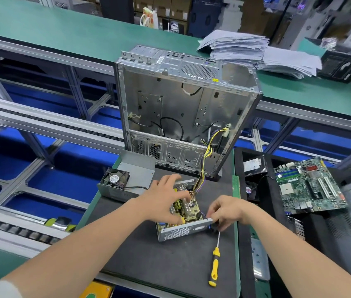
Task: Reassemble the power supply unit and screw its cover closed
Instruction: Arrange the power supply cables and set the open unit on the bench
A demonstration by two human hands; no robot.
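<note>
"Power supply unit (182, 231): where is it found, and how is it held?"

"It is set open on the black mat (148, 254), near the middle, with its perforated wall turned to the near side. Its near right corner is pinched by the curled fingers (213, 211) of the right hand (227, 211). The left hand (161, 203) is spread over the circuit board (192, 210) inside, its fingers bent down with the tips on the components. Whether anything is actually gripped there cannot be told."

"How is it expected to handle?"

"The sheet-metal shell is judged stiff and fairly light, with thin edges that may be sharp. The board is judged fragile, and its parts could be bent or cracked if pressed hard. The unit is best taken by its outer walls, and the board by its edges. The wire bundle (204, 160) is soft and is run up into the computer case (181, 100) on the far side, so the unit may be tugged if it is shifted carelessly."

"And what is left to be done?"

"The cover (137, 166), with its fan, is laid apart at the far left, so closing is judged not yet begun. The screwdriver (215, 265) is laid untouched on the mat, on the near side of the right hand."
</note>
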